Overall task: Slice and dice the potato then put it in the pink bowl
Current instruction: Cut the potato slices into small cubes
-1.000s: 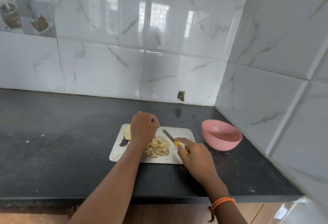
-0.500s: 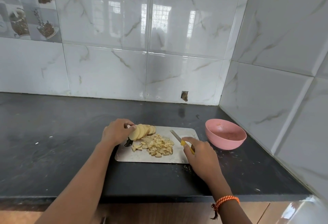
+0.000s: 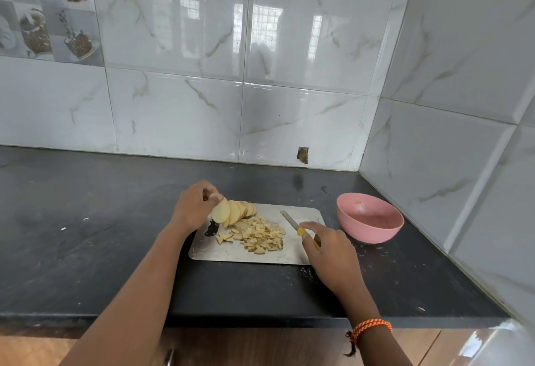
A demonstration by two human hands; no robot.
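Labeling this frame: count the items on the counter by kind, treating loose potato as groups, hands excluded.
Cutting board: 1
Knife: 1
Pink bowl: 1
Potato slice stack: 1
Diced potato pile: 1
Total: 5

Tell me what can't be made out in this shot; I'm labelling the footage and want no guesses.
- Knife handle, head view: mostly covered by the right hand; only bits of yellow show.
- Potato slices: they overlap, so their count is unclear; the left hand hides the near end.
- Pink bowl interior: the specks inside are too small to identify.
- Cutting board: its near right corner sits under the right hand.
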